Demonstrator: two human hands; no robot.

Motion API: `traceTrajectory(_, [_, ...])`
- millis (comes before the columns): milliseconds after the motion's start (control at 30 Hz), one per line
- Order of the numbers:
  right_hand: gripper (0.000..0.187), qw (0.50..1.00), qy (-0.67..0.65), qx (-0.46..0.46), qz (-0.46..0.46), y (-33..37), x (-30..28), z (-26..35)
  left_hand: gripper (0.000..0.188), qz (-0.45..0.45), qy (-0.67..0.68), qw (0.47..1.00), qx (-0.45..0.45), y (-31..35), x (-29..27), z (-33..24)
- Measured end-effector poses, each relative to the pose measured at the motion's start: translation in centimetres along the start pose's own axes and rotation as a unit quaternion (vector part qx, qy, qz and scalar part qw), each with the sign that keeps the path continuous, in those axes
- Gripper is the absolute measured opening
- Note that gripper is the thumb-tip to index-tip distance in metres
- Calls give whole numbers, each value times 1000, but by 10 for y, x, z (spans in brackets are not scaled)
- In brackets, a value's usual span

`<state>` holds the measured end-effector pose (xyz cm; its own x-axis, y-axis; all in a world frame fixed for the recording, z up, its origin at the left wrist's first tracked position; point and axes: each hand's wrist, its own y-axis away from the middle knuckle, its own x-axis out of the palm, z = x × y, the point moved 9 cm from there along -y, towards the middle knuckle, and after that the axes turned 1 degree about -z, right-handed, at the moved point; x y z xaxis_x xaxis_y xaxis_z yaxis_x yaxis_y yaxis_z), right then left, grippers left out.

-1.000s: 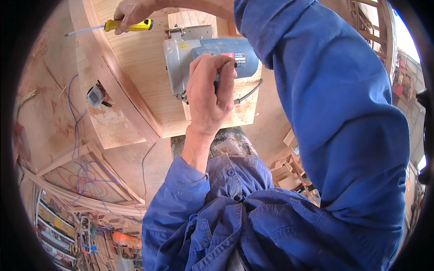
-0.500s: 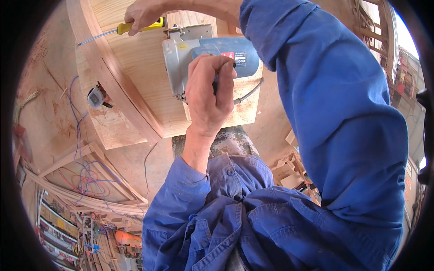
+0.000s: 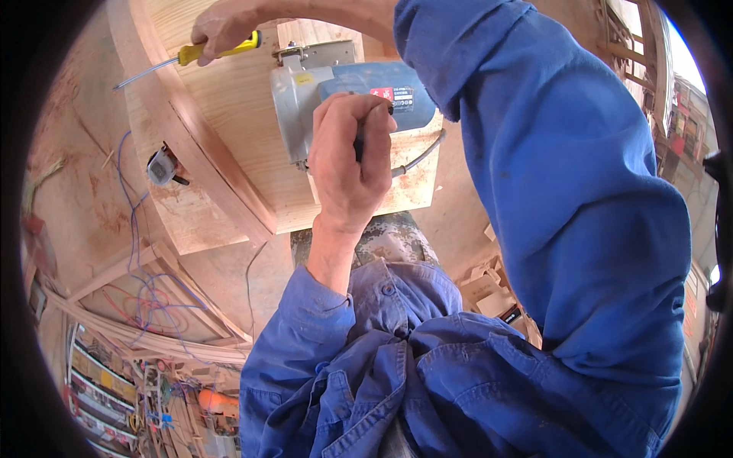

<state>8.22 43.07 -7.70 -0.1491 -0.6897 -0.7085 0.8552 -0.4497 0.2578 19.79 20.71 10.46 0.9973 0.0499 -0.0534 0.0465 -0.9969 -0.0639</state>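
My left hand (image 3: 350, 156) is closed around the handle of a blue and grey power saw (image 3: 336, 99). The saw rests on a pale wooden board (image 3: 229, 114), and its grey cable (image 3: 418, 156) loops out to the right. My right arm, in a blue sleeve, reaches across the top of the view. My right hand (image 3: 221, 27) grips a yellow-handled screwdriver (image 3: 217, 49) whose shaft points left and down over a curved wooden rail (image 3: 195, 145) along the board.
A small grey device (image 3: 162, 168) with a black lead sits left of the rail. Blue and red wires (image 3: 145, 290) trail over wooden strips below. Wood offcuts (image 3: 489, 286) lie by my legs at the right. Shelving with clutter (image 3: 99, 389) fills the lower left.
The screwdriver has tilted, its tip dropping lower over the rail, as my right hand shifted a little. My left hand stays clamped on the saw handle.
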Motion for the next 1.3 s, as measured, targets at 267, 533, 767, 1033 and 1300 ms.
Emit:
traceTrajectory(267, [45, 999, -25, 12, -32, 50, -32, 21, 6, -4, 1, 1000, -8, -1, -6, 1])
traceTrajectory(533, [42, 990, -82, 46, -105, 68, -60, 14, 7, -3, 20, 1000, -18, 2, 0, 3])
traceTrajectory(767, [37, 895, -320, 154, -269, 177, -110, 3, 8, 42, -65, 997, 19, 2, 0, 0])
traceTrajectory(1033, [43, 682, -545, 202, -444, 354, -79, 51, 9, 44, -55, 997, -25, 0, -8, 2])
traceTrajectory(1300, [37, 504, -677, 281, -456, 441, 22, 135, 7, 55, -33, 997, -45, -6, -2, -10])
